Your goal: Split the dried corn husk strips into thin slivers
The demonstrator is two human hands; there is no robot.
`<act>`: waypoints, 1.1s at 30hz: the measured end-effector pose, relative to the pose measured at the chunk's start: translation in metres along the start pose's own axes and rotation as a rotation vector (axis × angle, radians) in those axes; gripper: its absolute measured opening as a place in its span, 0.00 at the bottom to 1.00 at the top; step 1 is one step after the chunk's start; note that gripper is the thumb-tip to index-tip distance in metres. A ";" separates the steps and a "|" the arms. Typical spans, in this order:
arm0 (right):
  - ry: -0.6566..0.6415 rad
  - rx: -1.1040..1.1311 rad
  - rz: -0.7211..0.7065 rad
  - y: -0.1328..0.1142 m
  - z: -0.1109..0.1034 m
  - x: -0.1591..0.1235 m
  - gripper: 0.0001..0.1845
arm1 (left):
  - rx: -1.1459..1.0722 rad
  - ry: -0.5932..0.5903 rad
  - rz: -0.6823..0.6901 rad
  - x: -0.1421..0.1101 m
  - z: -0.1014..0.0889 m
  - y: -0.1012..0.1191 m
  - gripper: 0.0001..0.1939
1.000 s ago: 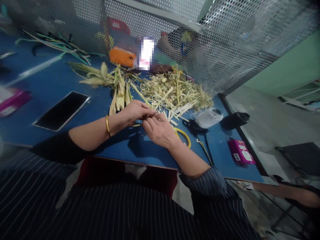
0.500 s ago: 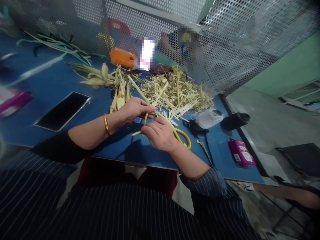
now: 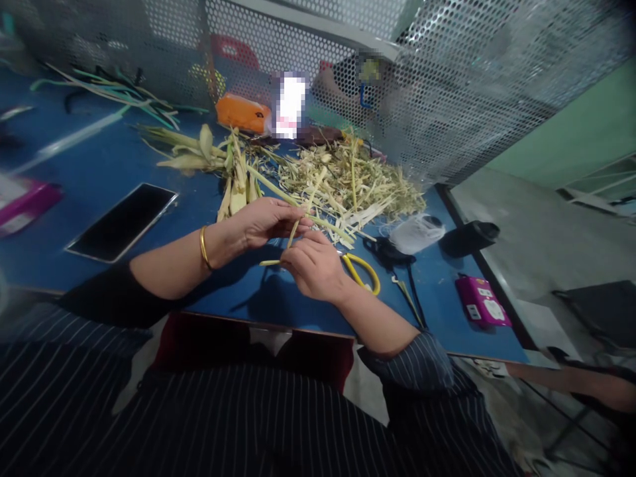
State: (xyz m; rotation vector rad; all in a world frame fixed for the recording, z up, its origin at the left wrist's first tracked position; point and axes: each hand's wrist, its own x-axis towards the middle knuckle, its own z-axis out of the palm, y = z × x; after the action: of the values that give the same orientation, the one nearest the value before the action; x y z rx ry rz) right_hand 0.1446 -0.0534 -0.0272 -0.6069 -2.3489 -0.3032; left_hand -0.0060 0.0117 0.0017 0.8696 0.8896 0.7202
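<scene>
Pale green-yellow husk strips cross one another between my hands above the blue table. My left hand, with a gold bangle at its wrist, pinches the strips where they cross. Just below and to the right, my right hand is closed on a strip, and a cut end pokes out left of its fingers. Part of that grip is hidden. Beside my right wrist lie yellow-handled scissors or pliers, with most of the tool covered by the hand. A bundle of dry husks rests beyond my left hand.
Shredded husk pieces are heaped behind the hands. A dark phone lies left; a lit phone stands against the perforated metal screen. At right are a white bundle, a black cylinder and a purple pack.
The long strip has tilted flatter, and its right end now shows above my right hand. My left hand has shifted slightly left; my right hand stays nearly in place.
</scene>
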 end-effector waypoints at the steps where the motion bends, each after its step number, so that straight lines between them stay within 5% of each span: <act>1: -0.006 0.016 -0.015 -0.001 0.000 0.000 0.10 | -0.016 0.019 0.004 0.000 0.001 -0.001 0.06; 9: -0.046 0.042 -0.046 -0.002 -0.004 0.000 0.11 | 0.033 0.064 0.059 -0.002 0.003 0.002 0.05; 14: 0.187 -0.182 0.423 0.015 -0.017 -0.004 0.09 | 0.111 0.072 0.145 -0.003 -0.001 0.007 0.10; 17: 0.097 -0.200 0.603 0.027 -0.017 -0.007 0.08 | 0.155 0.075 0.135 -0.005 0.001 0.008 0.12; 26: -0.024 -0.098 0.637 0.032 -0.009 -0.009 0.06 | 0.142 -0.028 0.099 -0.001 0.003 0.004 0.11; 33: -0.047 -0.106 0.657 0.028 -0.013 -0.007 0.10 | 0.473 -0.055 0.264 -0.001 0.001 -0.003 0.15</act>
State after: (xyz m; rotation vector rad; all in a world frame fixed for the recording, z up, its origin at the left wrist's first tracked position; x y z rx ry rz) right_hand 0.1705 -0.0359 -0.0205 -1.3937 -2.0419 -0.1091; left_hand -0.0053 0.0097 -0.0002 1.4409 0.9205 0.7187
